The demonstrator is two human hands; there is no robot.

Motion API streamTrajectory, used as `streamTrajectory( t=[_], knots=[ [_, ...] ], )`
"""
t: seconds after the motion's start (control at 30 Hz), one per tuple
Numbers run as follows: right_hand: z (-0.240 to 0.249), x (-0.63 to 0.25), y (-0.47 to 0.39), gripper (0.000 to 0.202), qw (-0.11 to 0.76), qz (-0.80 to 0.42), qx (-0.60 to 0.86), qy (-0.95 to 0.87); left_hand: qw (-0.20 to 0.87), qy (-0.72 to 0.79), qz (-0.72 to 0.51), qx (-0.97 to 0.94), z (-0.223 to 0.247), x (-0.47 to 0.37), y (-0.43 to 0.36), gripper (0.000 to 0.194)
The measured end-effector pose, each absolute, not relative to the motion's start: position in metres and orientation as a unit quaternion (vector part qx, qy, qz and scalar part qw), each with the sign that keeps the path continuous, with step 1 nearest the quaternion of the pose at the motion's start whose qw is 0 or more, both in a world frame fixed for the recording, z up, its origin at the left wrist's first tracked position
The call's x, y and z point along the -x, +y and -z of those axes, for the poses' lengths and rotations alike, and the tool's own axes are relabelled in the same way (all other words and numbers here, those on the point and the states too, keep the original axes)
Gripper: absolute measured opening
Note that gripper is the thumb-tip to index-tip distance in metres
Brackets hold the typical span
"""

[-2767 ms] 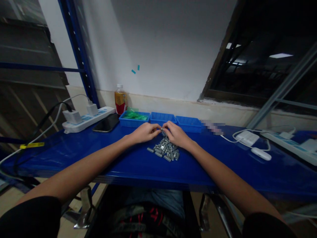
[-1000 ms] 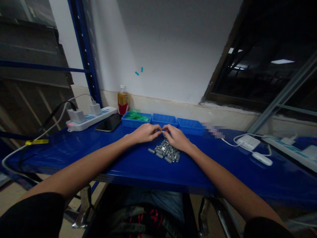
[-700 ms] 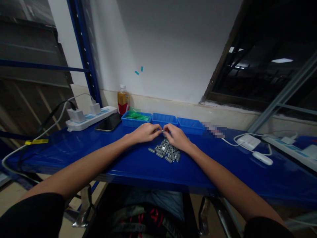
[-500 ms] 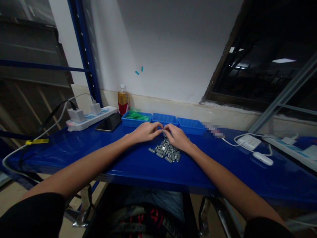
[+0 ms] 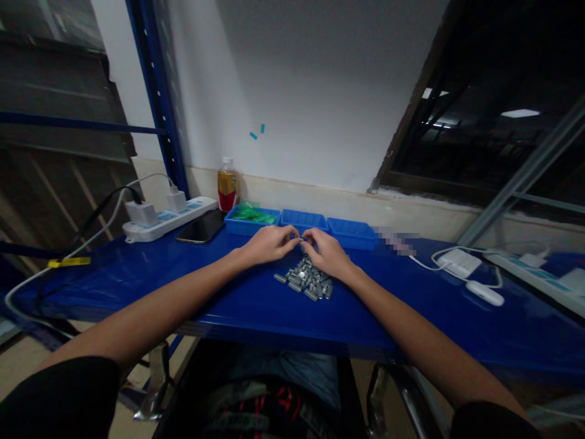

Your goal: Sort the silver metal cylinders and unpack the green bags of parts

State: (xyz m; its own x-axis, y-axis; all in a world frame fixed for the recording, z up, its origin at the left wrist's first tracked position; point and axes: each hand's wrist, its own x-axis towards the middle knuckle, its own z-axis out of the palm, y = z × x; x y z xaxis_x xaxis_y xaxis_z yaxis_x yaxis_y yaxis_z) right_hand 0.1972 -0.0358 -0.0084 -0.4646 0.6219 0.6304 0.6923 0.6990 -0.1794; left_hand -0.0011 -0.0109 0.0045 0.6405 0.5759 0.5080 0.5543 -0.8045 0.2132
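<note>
Left hand [image 5: 269, 244] and right hand [image 5: 328, 251], both narrowly pinching a small piece [image 5: 300, 239]; a loosened pinch could drop it among metal parts [image 5: 307, 280] just below the hands.

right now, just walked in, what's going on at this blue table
A person is working with bare hands: the left hand and right hand meet fingertip to fingertip over the blue table, holding a small piece too tiny to make out. A loose pile of grey metal parts lies just on the near side of the hands. Beyond them, three blue trays stand in a row; the leftmost holds green plastic.
</note>
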Motion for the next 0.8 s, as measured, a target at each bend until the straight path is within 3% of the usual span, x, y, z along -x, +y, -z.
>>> streamTrajectory(
  t=[0.4,0.8],
  knots=[
    [0.0063,-0.1967,-0.0376,0.003,0.334,0.074,0.374,-0.862,-0.017,0.304,-0.248,-0.920,-0.0053,0.0008,-0.0099,0.034],
    [0.0068,-0.1964,-0.0367,0.020,0.324,0.087,0.377,-0.863,0.044,0.276,-0.274,-0.920,-0.0025,0.0014,-0.0101,0.024]
  ],
)
